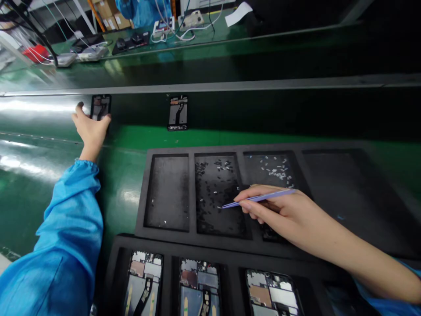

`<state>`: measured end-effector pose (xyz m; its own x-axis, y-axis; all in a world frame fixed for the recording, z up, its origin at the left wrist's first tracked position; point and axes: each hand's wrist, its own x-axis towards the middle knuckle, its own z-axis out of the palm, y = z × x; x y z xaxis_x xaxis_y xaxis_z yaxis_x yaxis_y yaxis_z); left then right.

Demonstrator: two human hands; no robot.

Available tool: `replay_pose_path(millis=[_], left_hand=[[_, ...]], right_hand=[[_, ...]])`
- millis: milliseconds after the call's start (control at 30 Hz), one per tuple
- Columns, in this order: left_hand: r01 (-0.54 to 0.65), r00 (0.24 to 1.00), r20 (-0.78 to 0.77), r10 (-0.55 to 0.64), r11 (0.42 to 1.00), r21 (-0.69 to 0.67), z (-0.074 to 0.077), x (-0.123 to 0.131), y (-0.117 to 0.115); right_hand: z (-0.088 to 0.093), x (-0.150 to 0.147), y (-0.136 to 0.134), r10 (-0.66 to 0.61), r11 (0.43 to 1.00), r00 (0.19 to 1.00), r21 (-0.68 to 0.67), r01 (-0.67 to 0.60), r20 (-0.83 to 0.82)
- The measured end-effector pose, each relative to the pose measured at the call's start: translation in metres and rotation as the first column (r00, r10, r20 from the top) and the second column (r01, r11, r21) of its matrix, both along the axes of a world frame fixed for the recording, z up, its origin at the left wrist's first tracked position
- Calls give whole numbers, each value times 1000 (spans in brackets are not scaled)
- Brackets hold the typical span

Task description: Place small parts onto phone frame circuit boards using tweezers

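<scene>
My left hand reaches far forward on the left and its fingers close round an open phone body lying on the dark conveyor belt. My right hand pinches purple tweezers, whose tips point left into the second compartment of a black foam tray, among several tiny dark and silver parts. A second phone body lies on the belt further right, apart from both hands.
A nearer foam tray holds three open phone bodies at the bottom edge. A third compartment holds small silver parts. Beyond the belt, a green bench carries cables, chargers and devices. The green table surface stretches left.
</scene>
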<state>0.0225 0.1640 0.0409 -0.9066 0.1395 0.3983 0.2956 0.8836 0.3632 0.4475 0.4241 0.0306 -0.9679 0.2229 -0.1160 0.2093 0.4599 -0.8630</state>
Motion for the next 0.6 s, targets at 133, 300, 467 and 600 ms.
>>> replay_pose_path(millis=[133, 300, 467, 600], left_hand=[[142, 985, -95, -145, 989, -40, 37, 102, -5], [384, 923, 39, -382, 917, -105, 56, 285, -49], [304, 950, 105, -294, 949, -88, 28, 393, -77], [291, 956, 97, -278, 943, -162, 12, 407, -79]], right_hand=[[2, -1, -1, 6, 1000, 1000, -8, -6, -22], [1, 6, -5, 35, 997, 988, 80, -23, -148], [-1, 12, -12, 150, 970, 940, 231, -79, -307], [0, 8, -12, 180, 961, 952, 252, -116, -246]])
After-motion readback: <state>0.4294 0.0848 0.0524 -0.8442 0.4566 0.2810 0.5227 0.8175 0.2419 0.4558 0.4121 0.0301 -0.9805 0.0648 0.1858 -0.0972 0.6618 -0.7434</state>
